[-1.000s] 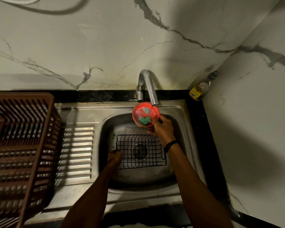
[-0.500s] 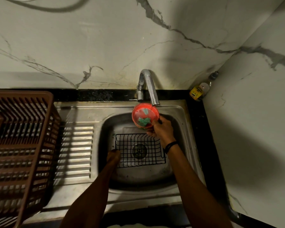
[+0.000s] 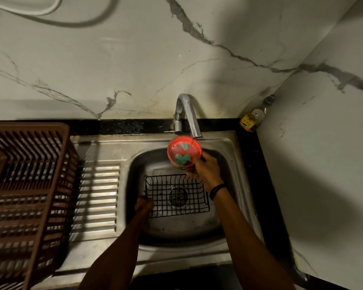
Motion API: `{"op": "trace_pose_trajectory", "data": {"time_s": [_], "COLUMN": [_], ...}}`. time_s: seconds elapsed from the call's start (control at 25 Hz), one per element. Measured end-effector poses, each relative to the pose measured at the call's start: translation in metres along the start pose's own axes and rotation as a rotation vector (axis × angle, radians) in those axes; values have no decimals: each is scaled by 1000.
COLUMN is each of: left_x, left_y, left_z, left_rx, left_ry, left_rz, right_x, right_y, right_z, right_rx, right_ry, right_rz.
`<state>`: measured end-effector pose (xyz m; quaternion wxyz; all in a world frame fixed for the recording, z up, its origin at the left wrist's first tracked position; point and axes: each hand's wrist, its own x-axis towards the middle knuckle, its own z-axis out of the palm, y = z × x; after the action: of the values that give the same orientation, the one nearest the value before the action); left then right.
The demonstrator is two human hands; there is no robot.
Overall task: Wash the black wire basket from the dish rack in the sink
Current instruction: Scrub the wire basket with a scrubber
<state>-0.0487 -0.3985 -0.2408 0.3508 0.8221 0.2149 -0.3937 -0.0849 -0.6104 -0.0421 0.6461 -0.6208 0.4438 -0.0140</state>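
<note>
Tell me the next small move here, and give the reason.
Probably take the green scrub out of the red tub and bring it down to the black wire basket. The right hand holds the tub under the tap, the left hand has a grip on the basket's left edge in the sink, and nothing is scrubbing the wires yet.

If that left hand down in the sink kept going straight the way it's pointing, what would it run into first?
The left hand points away from the person at the black wire basket's near-left corner and looks already in contact with it, so the basket comes first; beyond lies the sink wall. Depth is hard to judge.
</note>
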Motion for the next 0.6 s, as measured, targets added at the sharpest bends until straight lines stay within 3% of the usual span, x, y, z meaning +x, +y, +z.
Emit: {"op": "trace_pose_trajectory", "data": {"time_s": [0.4,0.52,0.6], "left_x": [-23,-40,-57], "left_y": [20,45,71], "left_z": [-18,-27,-29], "left_rx": [48,102,-113], "left_ry": [-2,135,144], "left_rz": [-5,131,282], "right_x": [-5,-5,-6], "right_y": [1,2,2], "right_z": [-3,-4,-4], "right_rx": [34,18,8], "right_ry": [0,15,18], "right_rz": [-11,-17,-21]}}
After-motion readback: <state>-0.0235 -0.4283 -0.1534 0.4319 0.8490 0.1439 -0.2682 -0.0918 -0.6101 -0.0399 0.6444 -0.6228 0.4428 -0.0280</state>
